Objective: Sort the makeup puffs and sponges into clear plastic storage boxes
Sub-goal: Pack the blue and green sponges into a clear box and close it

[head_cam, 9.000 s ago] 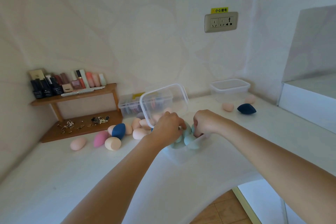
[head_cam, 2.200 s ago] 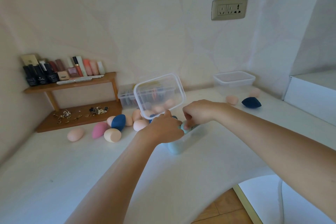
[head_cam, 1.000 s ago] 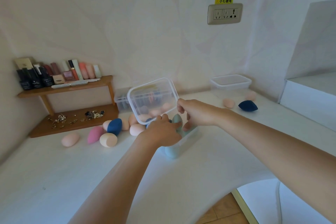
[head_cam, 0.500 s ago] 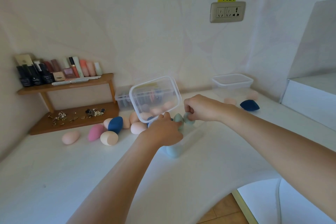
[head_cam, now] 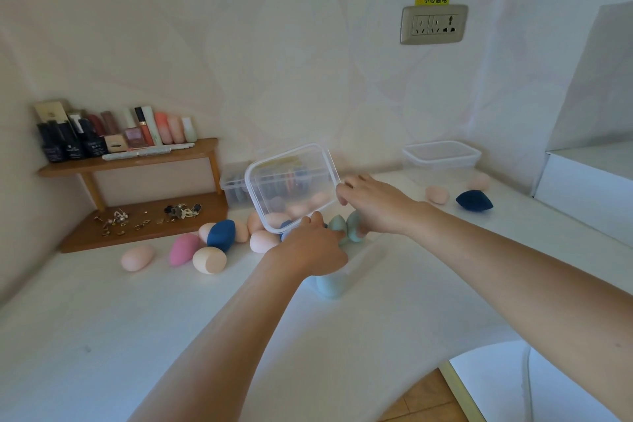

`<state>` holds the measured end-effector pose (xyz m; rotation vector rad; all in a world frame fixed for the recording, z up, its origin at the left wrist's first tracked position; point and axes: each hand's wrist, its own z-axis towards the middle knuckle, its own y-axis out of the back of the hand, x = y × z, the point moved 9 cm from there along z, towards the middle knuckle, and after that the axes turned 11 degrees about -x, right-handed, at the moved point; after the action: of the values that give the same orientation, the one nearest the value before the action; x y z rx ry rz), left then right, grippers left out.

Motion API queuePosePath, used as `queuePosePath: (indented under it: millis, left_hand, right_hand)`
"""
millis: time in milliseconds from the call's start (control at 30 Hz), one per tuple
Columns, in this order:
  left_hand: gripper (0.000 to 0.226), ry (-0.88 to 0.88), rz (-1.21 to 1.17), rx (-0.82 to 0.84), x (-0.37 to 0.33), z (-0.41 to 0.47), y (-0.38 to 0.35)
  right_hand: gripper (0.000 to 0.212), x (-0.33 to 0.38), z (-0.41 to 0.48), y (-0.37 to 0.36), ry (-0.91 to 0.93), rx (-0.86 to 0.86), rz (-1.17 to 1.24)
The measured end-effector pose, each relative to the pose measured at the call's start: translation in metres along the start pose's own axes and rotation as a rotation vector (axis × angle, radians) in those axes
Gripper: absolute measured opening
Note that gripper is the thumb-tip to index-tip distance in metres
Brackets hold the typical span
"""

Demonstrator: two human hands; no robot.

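Note:
A clear plastic box (head_cam: 356,269) stands on the white counter, packed with teal sponges (head_cam: 337,225), some poking above its rim. My left hand (head_cam: 310,248) grips the lower edge of the box's clear lid (head_cam: 291,181), which is tilted up behind the box. My right hand (head_cam: 375,207) is over the teal sponges, its fingertips curled at the lid's right corner. Loose sponges lie to the left: pink (head_cam: 137,258), magenta (head_cam: 183,248), beige (head_cam: 209,260), navy (head_cam: 221,235), peach (head_cam: 262,240).
A second lidded clear box (head_cam: 442,157) sits at the back right, with a peach sponge (head_cam: 436,195) and a navy sponge (head_cam: 474,201) near it. A clear box of puffs (head_cam: 233,181) and a wooden shelf (head_cam: 126,161) with cosmetics stand at the back left. The counter edge curves in at lower right.
My right hand has let go of the teal sponge it was pressing into the box and has risen to the lid's right corner. My left hand keeps hold of the tilted lid.

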<state>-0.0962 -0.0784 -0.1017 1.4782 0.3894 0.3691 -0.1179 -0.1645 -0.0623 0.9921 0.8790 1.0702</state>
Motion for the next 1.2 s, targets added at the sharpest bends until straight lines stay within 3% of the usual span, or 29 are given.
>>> queuePosePath:
  millis: [167,467,633,733,800,900,967,1200]
  left_hand:
    - [0.052,0.011,-0.009,0.002,0.001,0.001,0.000]
    - [0.055,0.017,-0.055,-0.014,0.001,0.000,0.002]
    - [0.052,0.009,-0.082,-0.012,0.002,-0.003,0.003]
    - [0.053,0.009,-0.086,-0.016,0.002,-0.004,0.004]
    - [0.052,0.007,-0.092,-0.025,0.001,-0.004,0.005]
    - [0.051,0.011,-0.115,-0.037,0.001,-0.005,0.007]
    - [0.051,0.015,-0.135,-0.046,0.001,-0.006,0.008]
    - [0.048,0.005,-0.169,-0.080,0.003,-0.005,0.013]
  right_hand:
    - [0.058,0.000,-0.002,-0.009,-0.065,0.128,0.121]
    - [0.054,-0.010,0.002,-0.016,-0.153,0.166,0.133]
    - [0.068,-0.027,0.000,-0.023,-0.251,0.283,0.317]
    - [0.068,-0.036,-0.004,-0.011,-0.291,0.245,0.432]
    - [0.049,-0.054,-0.006,0.006,-0.352,0.068,0.495]
    - [0.025,-0.100,-0.019,0.034,-0.459,-0.297,0.258]
    - [0.021,-0.132,-0.036,0.036,-0.559,-0.370,0.077]
    - [0.043,-0.199,-0.090,-0.014,-0.867,-0.009,-0.026]
